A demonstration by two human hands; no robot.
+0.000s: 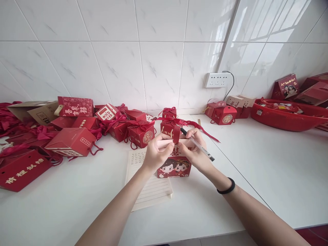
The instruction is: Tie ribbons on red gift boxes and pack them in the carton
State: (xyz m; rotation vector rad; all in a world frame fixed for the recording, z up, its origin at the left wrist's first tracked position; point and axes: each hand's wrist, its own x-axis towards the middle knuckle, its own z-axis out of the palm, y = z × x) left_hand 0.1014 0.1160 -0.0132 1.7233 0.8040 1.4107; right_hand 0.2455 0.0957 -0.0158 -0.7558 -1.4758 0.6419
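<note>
A red gift box with two cartoon figures on its front stands upright before me, on the edge of a lined notepad. My left hand grips the box's top left side, thumb near the middle. On the other side my right hand closes on the top right edge, and a pen lies across its fingers, black end pointing to the lower right. A red strap rises between the two hands. Handwritten marks fill the notepad's upper part; the box and my left arm cover some of the page.
Several red gift boxes with ribbons are heaped on the left. Two ribboned boxes stand behind my hands. Further right are more boxes, a red basin and a wall socket strip with a cable.
</note>
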